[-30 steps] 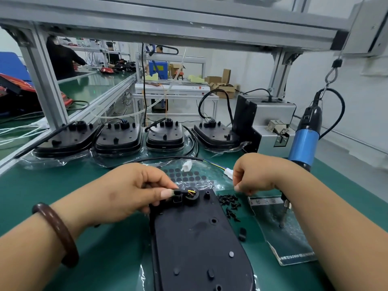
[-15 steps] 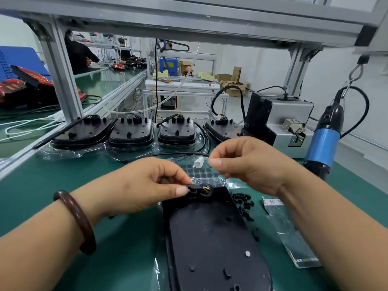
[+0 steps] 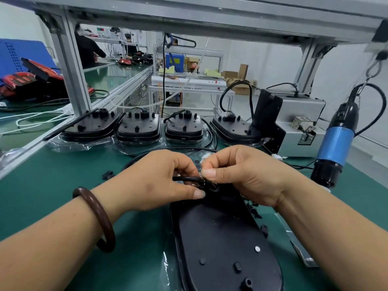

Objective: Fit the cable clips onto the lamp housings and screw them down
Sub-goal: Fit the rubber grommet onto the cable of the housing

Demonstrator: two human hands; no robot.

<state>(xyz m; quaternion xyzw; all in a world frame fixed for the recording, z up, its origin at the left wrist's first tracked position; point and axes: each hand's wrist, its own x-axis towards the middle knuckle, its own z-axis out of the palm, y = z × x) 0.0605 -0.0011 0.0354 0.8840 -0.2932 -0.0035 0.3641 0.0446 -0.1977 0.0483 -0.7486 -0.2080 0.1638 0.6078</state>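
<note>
The left hand (image 3: 159, 181) pinches the bendy black cable (image 3: 184, 179). The right hand (image 3: 245, 175) pinches a tiny part, hidden by its fingers, over the hard lamp housing (image 3: 220, 238). The part is probably light and easy to drop, so fingertips seem best.

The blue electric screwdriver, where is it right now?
In the head view, the blue electric screwdriver hangs from a metal hook at the far right, just right of the grey metal box and beyond the person's right hand.

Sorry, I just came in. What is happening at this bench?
A person is working on a black lamp housing lying on the green bench. The left hand grips a black cable at the housing's far end, and the right hand pinches the cable's end there. The blue screwdriver hangs untouched at the right; loose screws lie beside the housing.
</note>
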